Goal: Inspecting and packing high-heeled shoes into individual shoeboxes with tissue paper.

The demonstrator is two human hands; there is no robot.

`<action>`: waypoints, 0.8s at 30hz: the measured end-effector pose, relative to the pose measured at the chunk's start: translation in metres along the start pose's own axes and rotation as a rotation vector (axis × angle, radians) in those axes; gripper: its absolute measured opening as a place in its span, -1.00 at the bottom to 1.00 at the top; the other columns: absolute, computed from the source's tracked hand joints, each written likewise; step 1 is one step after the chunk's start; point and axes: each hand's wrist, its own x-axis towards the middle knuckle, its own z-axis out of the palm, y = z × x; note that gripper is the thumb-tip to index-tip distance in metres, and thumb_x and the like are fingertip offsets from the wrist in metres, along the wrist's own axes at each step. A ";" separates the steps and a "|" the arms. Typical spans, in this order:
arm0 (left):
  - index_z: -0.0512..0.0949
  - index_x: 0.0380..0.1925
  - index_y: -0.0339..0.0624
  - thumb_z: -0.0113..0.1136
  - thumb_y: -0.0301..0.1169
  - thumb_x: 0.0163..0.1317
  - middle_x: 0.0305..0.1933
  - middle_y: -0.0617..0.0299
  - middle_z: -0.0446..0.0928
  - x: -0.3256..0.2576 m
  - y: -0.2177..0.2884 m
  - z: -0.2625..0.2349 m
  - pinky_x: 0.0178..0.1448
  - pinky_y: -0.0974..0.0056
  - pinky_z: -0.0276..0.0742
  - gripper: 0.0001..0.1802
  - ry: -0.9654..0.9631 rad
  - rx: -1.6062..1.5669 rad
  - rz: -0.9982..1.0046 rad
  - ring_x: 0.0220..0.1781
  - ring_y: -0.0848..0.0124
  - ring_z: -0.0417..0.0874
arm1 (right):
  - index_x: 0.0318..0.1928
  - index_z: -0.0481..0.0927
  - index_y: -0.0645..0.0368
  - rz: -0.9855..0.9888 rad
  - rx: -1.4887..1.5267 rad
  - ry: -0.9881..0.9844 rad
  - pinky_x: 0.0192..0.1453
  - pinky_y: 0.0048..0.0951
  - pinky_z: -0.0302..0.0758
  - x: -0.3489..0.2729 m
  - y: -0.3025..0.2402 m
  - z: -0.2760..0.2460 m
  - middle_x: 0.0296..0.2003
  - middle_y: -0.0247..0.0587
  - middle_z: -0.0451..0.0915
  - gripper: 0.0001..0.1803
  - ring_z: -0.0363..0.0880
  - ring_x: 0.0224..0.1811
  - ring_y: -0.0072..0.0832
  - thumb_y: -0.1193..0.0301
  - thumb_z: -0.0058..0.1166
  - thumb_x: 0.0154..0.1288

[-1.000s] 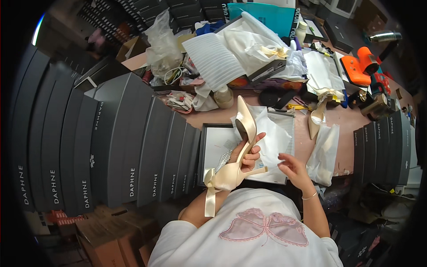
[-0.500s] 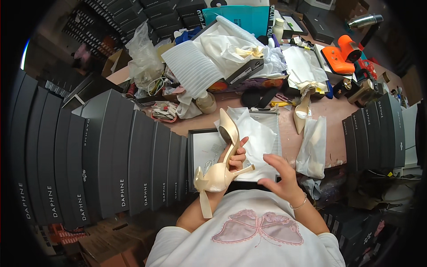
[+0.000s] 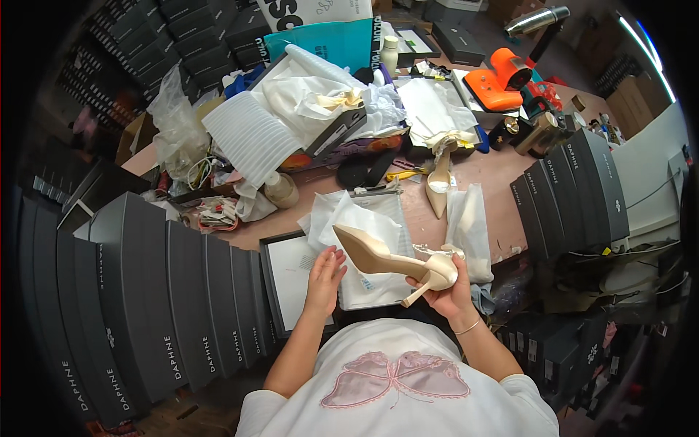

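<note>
A cream high-heeled shoe (image 3: 382,264) is held by my right hand (image 3: 453,295), whose fingers wrap round its heel end. Its pointed toe aims to the left, with the tan sole showing and the thin heel pointing down. Something sparkly lies along its strap by my right fingers. Beside the toe, my left hand (image 3: 325,282) is raised with its fingers stretched out, holding nothing. Below the shoe spreads white tissue paper (image 3: 364,222) over a shoebox. A shallow dark-edged tray or lid with a white inside (image 3: 287,266) lies to the left, behind my left hand.
Dark shoeboxes stand in rows at the left (image 3: 138,291) and right (image 3: 571,197). Further back, another cream shoe (image 3: 438,186) leans from an open box, beside a white wrapped bundle (image 3: 467,229). An orange device (image 3: 495,84) and a glass jar (image 3: 281,191) stand on the table.
The shoe has passed from my left hand to my right, and its toe has swung round to the left. My left hand has let go. The view has turned to the right.
</note>
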 end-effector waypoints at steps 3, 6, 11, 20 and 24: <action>0.34 0.16 -0.22 -0.03 -0.21 0.45 0.07 0.10 0.48 0.002 -0.012 0.006 0.28 0.13 0.37 -0.59 -0.058 -0.055 -0.075 0.15 0.31 0.49 | 0.14 0.39 0.23 -0.054 0.126 0.081 0.16 0.06 0.56 0.007 0.010 -0.007 0.09 0.10 0.45 -0.37 0.51 0.10 0.08 -0.06 -0.11 0.35; 0.33 0.16 -0.24 -0.02 -0.21 0.44 0.08 0.08 0.47 0.002 -0.016 0.017 0.28 0.13 0.37 -0.58 -0.085 -0.057 -0.111 0.14 0.28 0.49 | 0.12 0.41 0.26 -0.083 0.128 0.073 0.19 0.06 0.53 0.012 0.013 -0.016 0.10 0.11 0.47 -0.39 0.53 0.07 0.05 -0.03 -0.12 0.35; 0.22 0.27 -0.21 -0.06 -0.14 0.46 0.18 -0.02 0.39 0.011 -0.021 0.013 0.27 0.11 0.38 -0.48 0.081 0.079 -0.064 0.16 0.20 0.48 | 0.27 0.32 0.16 -0.463 -1.285 -0.240 0.32 -0.10 0.34 0.023 0.002 -0.031 0.29 0.23 0.26 -0.25 0.32 0.29 0.07 0.11 0.28 0.16; 0.42 0.11 -0.33 0.16 -0.25 0.32 0.04 -0.03 0.54 -0.006 -0.001 0.043 0.38 0.10 0.26 -0.54 -0.100 0.683 0.262 0.18 0.19 0.51 | 0.05 0.48 0.36 -0.409 -2.035 0.522 0.03 -0.06 0.49 0.079 -0.130 -0.171 -0.13 0.28 0.58 -0.40 0.58 -0.06 0.09 0.22 0.30 0.09; 0.23 0.27 -0.37 0.43 -0.27 0.04 0.26 -0.17 0.36 -0.038 0.015 0.079 0.48 0.09 0.07 -0.15 -0.248 1.088 0.520 0.34 0.05 0.34 | -0.14 0.61 0.38 -0.483 -1.620 0.273 -0.17 -0.28 0.57 0.064 -0.109 -0.098 -0.34 0.01 0.68 -0.68 0.69 -0.26 -0.25 0.33 0.17 0.27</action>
